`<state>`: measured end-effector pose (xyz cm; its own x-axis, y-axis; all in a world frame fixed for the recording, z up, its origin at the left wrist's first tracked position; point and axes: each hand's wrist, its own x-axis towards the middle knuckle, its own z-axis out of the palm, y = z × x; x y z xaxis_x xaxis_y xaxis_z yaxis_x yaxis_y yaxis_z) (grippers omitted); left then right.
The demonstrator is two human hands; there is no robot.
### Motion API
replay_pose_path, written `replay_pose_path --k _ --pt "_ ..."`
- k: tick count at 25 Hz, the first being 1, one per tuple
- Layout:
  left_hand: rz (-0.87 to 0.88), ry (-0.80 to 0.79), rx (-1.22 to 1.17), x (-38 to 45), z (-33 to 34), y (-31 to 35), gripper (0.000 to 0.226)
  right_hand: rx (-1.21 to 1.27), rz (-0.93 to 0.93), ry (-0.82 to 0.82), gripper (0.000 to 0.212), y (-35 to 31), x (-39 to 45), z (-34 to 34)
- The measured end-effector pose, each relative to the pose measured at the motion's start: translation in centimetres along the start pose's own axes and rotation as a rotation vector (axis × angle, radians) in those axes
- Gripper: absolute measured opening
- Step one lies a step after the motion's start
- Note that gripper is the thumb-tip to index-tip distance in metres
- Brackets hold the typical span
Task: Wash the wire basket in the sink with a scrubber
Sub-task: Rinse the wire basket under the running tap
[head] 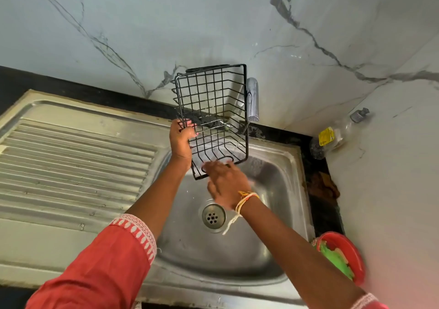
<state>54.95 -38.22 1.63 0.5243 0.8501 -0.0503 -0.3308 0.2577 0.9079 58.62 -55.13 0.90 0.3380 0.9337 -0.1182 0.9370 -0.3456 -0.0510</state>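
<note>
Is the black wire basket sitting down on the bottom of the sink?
No, the left hand holds the black wire basket up by its edge, above the steel sink near the tap.

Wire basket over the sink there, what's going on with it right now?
A person is holding the black wire basket up over the steel sink, just under the wall tap. The left hand grips the basket's left edge. The right hand, blurred, is at its lower end; no scrubber is visible in it. A thin stream of water seems to run through the basket. A green scrubber lies in a red bowl at the sink's right.
</note>
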Motion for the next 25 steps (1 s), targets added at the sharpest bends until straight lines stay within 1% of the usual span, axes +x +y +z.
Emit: replay_pose_path --k 2,3,4,6,7,8,10,11,12,14,15,16,18,19,22,23,25 --pt "0.042 -0.021 -0.01 -0.6 0.1 0.3 0.056 -0.016 0.213 0.075 0.063 2.4 0.3 -0.2" --pt "0.047 -0.018 -0.01 -0.8 0.2 0.3 0.055 -0.016 0.269 0.076 0.064 2.3 0.3 -0.3" --pt "0.039 -0.003 0.0 -0.8 0.3 0.1 0.054 0.006 0.223 0.06 0.065 1.2 0.4 -0.5" --pt "0.03 0.035 0.038 -0.8 0.2 -0.5 0.053 -0.008 0.003 -0.008 0.069 -2.1 -0.1 0.7" --pt "0.031 0.038 0.042 -1.0 0.1 -0.7 0.054 0.003 -0.058 -0.031 0.069 -2.1 -0.3 0.9" --pt "0.028 0.033 0.029 -1.2 -0.1 -0.8 0.056 0.011 -0.024 -0.017 0.066 -0.9 -0.2 1.0" --pt "0.018 0.034 0.019 -1.4 0.0 -0.8 0.058 -0.008 0.215 0.055 0.064 1.5 0.2 1.0" --pt "0.003 0.043 0.025 -1.3 0.2 -0.7 0.056 -0.017 0.267 0.058 0.066 1.5 0.1 0.8" --pt "-0.013 0.045 0.028 -1.0 0.4 -0.8 0.054 -0.002 0.214 0.041 0.067 0.7 0.0 0.6" --pt "-0.031 0.043 0.024 -0.6 0.4 -1.2 0.052 -0.009 0.006 -0.005 0.062 -1.1 -0.2 1.1" --pt "-0.041 0.031 0.016 -0.8 0.3 -1.2 0.052 0.013 -0.029 -0.025 0.06 -0.7 -0.3 1.1" --pt "-0.053 0.015 0.002 -0.9 0.2 -1.6 0.051 0.021 0.035 -0.006 0.06 0.3 -0.2 0.9" --pt "-0.093 -0.005 -0.014 -0.9 0.1 -2.2 0.048 -0.024 0.253 0.03 0.062 1.6 0.0 0.4" --pt "-0.129 -0.002 -0.007 -0.8 0.1 -2.3 0.045 -0.046 0.262 0.007 0.062 1.3 0.2 0.2" --pt "-0.173 -0.036 -0.004 -0.6 0.0 -2.5 0.034 -0.064 -0.03 -0.077 0.058 -1.4 0.3 0.7" --pt "-0.183 -0.061 -0.028 -1.0 0.1 -2.1 0.034 -0.057 -0.047 -0.091 0.06 -1.1 0.4 0.5" --pt "-0.216 -0.089 -0.092 -1.6 0.4 -1.0 0.04 -0.066 0.083 -0.058 0.068 -0.3 0.8 0.0"
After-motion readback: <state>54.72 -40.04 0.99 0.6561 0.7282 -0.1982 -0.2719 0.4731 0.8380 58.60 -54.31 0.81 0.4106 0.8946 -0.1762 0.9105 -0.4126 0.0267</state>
